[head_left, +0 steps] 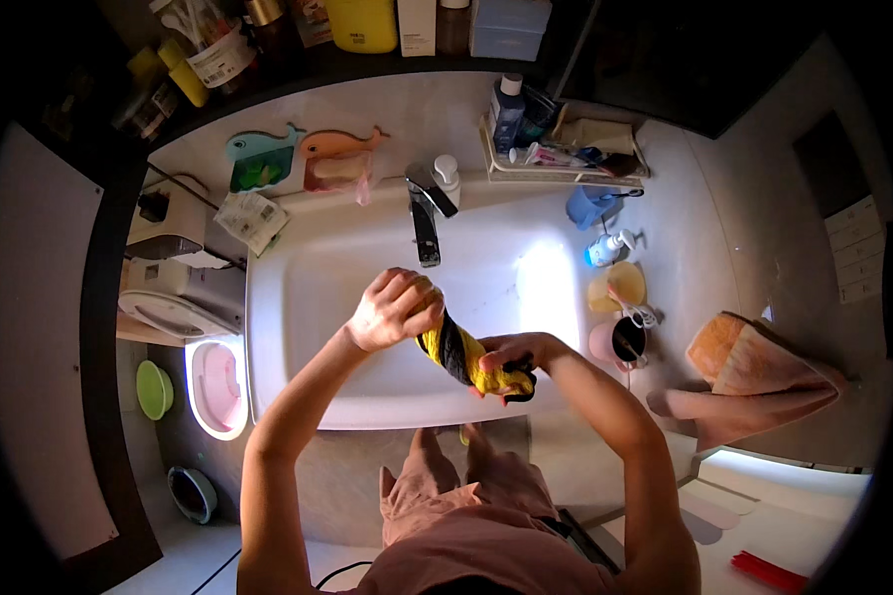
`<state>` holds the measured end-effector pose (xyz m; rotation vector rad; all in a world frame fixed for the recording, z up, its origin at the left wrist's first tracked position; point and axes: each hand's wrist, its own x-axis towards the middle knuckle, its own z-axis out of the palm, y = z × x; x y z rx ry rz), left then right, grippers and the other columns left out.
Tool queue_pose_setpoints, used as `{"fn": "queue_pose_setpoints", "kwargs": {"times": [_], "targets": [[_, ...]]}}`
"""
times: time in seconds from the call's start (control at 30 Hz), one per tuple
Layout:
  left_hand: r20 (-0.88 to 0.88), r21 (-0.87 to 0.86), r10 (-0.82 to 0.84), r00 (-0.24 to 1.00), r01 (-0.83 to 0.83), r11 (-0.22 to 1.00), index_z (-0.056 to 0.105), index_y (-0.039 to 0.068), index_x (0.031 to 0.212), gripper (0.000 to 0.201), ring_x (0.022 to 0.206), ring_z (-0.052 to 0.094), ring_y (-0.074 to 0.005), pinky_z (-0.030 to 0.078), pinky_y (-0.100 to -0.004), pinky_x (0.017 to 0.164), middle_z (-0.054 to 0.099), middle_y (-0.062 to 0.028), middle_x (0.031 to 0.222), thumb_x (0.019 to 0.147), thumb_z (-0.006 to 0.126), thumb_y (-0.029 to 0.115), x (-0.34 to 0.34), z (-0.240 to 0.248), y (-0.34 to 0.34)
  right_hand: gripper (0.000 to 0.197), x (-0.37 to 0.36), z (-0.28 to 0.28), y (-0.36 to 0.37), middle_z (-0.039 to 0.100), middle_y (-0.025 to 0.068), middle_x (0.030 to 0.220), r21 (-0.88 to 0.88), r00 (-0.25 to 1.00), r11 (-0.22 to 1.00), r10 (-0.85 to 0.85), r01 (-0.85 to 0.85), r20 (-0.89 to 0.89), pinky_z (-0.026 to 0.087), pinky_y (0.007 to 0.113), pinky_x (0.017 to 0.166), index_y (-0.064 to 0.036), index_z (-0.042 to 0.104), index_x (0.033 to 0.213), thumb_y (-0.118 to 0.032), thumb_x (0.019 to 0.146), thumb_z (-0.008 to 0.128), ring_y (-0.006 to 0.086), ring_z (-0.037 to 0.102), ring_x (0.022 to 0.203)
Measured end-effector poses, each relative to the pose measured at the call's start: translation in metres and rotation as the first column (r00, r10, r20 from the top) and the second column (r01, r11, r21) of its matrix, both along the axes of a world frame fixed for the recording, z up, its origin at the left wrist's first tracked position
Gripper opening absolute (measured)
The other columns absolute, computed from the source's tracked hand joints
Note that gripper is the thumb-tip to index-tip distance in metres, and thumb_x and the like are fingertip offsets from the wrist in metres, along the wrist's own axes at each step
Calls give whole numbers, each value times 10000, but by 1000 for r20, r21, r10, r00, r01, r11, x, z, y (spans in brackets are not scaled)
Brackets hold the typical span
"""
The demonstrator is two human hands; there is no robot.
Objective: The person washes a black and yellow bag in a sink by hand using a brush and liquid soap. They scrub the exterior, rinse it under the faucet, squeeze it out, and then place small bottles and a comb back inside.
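Observation:
A yellow and black cloth (453,349), twisted into a tight roll, stretches between my two hands above the white sink (313,263). My left hand (399,305) is closed in a fist round its upper left end. Round the lower right end, where the cloth bunches out, the fingers of my right hand (514,357) are wrapped, with the thumb on top. Just beyond my left hand stands the chrome faucet (425,223), its spout over the basin. I cannot make out any running water.
Whale-shaped soap holders (342,159) hang on the back wall. A wire rack (566,171) of toiletries sits at the back right corner. Cups and a pump bottle (608,248) line the right rim. A peach towel (754,372) hangs farther right. Left of the sink are a toilet (174,313) and a pink basin (216,387).

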<state>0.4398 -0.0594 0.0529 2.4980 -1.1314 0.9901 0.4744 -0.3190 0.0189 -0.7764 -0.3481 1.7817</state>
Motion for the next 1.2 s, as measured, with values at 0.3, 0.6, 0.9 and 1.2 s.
{"fn": "queue_pose_setpoints", "kwargs": {"times": [0.3,0.6,0.9,1.2], "targets": [[-200,315,389,899,-316,895,552,51,916,231,781,620,-209,534,-295,526,569,-64,781,719,650,123,-19,-40,0,893,8,14,32,670,205,973,-325,66,922,319,211,946,546,435,749,-168,284,1450,-316,720,776,355,678,825],[-733,113,455,506,-569,815,562,30,884,260,656,647,-371,532,-446,574,642,-171,723,741,718,181,-46,-83,-27,864,-1,-11,35,633,185,845,-244,-504,942,330,231,798,549,407,589,-107,269,1485,-141,750,722,283,663,666],[-945,-320,-212,247,-830,456,639,-23,875,228,594,636,-229,483,-362,552,636,-122,659,748,714,150,-52,-109,-53,488,26,-20,42,624,169,824,-61,-624,968,203,242,755,556,374,521,-107,503,1292,-91,819,623,276,680,642],[-559,-165,-829,-31,-975,147,569,9,789,142,429,478,-156,321,-274,350,522,-78,579,769,664,113,-49,-83,-63,217,35,-37,46,599,130,758,68,-593,949,135,308,794,549,380,513,-85,546,1025,-147,835,629,289,676,644]]}}
